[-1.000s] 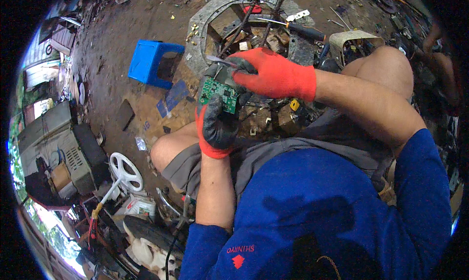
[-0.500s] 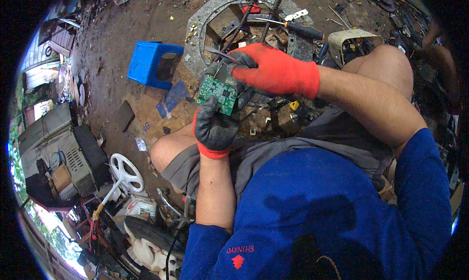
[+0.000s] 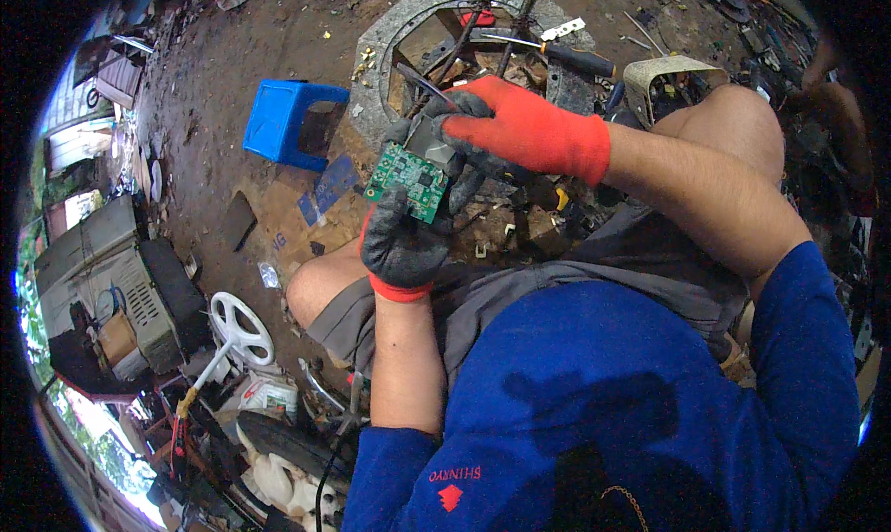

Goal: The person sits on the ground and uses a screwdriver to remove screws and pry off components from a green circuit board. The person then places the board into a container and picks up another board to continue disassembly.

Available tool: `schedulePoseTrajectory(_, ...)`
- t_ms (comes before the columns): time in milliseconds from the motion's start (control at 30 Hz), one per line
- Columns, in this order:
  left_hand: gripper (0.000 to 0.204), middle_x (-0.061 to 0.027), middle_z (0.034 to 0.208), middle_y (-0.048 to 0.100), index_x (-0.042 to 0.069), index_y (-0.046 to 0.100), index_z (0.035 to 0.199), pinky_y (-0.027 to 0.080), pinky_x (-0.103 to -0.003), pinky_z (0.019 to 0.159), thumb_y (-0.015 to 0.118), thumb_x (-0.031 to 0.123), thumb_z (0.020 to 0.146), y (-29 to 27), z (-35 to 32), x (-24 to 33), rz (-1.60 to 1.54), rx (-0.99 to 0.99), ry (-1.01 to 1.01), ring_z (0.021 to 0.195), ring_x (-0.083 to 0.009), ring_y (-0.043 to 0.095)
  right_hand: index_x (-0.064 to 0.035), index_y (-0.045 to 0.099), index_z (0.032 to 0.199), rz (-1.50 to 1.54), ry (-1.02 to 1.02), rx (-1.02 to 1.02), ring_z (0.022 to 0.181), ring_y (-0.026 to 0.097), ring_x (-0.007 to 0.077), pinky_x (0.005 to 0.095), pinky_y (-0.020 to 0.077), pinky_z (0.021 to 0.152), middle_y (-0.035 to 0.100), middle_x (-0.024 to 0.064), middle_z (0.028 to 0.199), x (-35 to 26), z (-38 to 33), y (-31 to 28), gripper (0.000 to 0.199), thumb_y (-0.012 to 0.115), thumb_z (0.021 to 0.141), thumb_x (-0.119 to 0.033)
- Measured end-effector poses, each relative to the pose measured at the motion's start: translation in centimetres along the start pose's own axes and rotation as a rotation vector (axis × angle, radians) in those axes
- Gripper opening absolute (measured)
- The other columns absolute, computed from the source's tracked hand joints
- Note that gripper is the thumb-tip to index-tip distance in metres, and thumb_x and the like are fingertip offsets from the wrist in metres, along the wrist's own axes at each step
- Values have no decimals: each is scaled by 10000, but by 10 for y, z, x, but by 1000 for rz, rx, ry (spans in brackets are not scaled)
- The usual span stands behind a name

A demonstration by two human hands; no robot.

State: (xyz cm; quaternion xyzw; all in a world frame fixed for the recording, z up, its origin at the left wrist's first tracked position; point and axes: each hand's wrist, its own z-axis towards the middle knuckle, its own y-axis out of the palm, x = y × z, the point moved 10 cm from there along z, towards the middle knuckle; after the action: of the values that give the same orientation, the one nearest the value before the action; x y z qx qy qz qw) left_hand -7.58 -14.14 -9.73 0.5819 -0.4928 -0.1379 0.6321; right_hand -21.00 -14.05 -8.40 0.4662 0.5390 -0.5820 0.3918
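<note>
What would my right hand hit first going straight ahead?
Likely the grey piece beside the green board in your left hand; depth is unclear, and your right hand may already touch it.

Stool (image 3: 276, 119) stands left of circuit board (image 3: 408, 179).

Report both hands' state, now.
Left hand: closed, holding the green circuit board.
Right hand: closed around a thin metal tool, its tip pointing away from the person.
</note>
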Motion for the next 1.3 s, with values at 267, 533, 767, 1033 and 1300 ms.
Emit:
schedulePoseTrajectory(267,619,-190,1460,361,63,290,1456,235,-579,1129,526,223,907,-3,-4,2,-101,39,-59,1348,-407,341,-26,625,1121,81,32,-94,991,636,320,384,487,871,659,208,1025,-20,-3,-2,438,602,866,-381)
schedulePoseTrajectory(533,655,-204,1470,341,51,261,1466,250,-588,1122,540,196,892,-1,-5,2,-127,23,-71,1352,-428,325,-37,635,1115,41,7,-39,980,640,316,378,490,868,660,206,1030,-13,-4,-2,429,599,861,-381)
schedulePoseTrajectory(767,656,-211,1471,338,37,247,1467,257,-595,1114,523,220,901,-3,-6,5,-126,35,-52,1354,-432,320,-40,600,1183,-12,32,-125,1044,602,264,358,463,912,627,179,1109,-17,0,1,439,628,862,-339)
schedulePoseTrajectory(1033,672,-216,1478,323,28,235,1470,224,-598,1122,522,201,888,-4,-4,4,-206,-21,-49,1355,-442,311,-28,594,1202,26,6,-85,1054,597,218,341,454,927,637,151,1110,-5,2,4,429,639,869,-294)
schedulePoseTrajectory(1300,677,-240,1461,326,15,258,1455,199,-577,1145,532,202,865,-10,-6,5,-96,28,-45,1373,-433,281,-56,583,1231,7,76,-171,1110,573,246,349,436,965,594,159,1190,-17,0,4,463,643,862,-329)
